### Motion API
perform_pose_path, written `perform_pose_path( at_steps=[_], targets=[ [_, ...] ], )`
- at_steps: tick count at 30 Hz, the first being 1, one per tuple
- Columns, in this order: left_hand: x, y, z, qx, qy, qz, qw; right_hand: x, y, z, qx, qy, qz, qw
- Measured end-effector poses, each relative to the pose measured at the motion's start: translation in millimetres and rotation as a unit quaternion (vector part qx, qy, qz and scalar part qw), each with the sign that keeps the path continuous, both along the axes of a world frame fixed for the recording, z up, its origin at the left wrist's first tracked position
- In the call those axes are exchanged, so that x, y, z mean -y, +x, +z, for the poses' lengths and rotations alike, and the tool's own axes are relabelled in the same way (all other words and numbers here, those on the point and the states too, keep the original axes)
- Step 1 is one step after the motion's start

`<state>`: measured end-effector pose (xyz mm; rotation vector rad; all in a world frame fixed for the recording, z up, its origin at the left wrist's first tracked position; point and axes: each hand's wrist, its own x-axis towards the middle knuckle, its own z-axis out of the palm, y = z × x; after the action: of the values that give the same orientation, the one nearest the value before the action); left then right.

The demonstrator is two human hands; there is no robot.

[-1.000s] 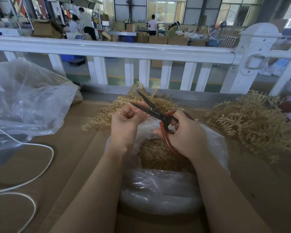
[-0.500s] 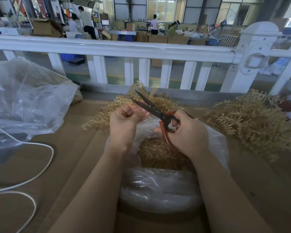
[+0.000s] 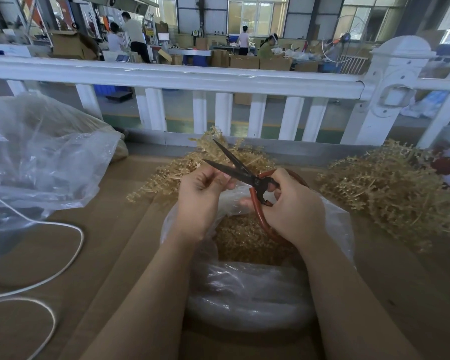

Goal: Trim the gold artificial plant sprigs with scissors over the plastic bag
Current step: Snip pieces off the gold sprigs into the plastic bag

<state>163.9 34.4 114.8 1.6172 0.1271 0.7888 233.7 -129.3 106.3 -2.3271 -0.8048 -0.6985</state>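
sprig: pinched in left hand, hidden by curled fingers, at 10 o'clock of the blade pivot | scissors: dark blades parted, pointing to 11, red handles gripped by right hand, the nearer to cut | bag: clear crinkly plastic below, gold clippings inside | piles: wiry gold at 12 and 3

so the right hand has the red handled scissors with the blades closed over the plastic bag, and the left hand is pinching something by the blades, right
Not quite: the head view shows the blades of the scissors spread open, not closed. The rest holds: the right hand grips the red handles over the plastic bag, and the left hand pinches something small by the blades.
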Motion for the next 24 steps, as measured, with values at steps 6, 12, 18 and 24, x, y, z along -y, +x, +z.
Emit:
perform_pose_path(
  at_steps=[6,12,18,24],
  targets=[
    [1.9,-1.1,1.2,0.001,0.005,0.013,1.0,-0.3,-2.1,0.7,0.018,0.0,0.001,1.0],
    [0.3,0.2,0.3,0.013,-0.015,-0.005,1.0,-2.1,-4.5,1.6,0.031,0.016,0.009,0.999],
    [3.4,-1.8,2.3,0.027,-0.051,-0.041,0.997,-1.6,-5.0,1.2,0.038,0.04,0.023,0.998],
    [2.8,-2.2,3.9,0.032,-0.067,-0.061,0.995,-2.0,-4.6,0.7,0.038,0.058,0.032,0.997]
  ],
)
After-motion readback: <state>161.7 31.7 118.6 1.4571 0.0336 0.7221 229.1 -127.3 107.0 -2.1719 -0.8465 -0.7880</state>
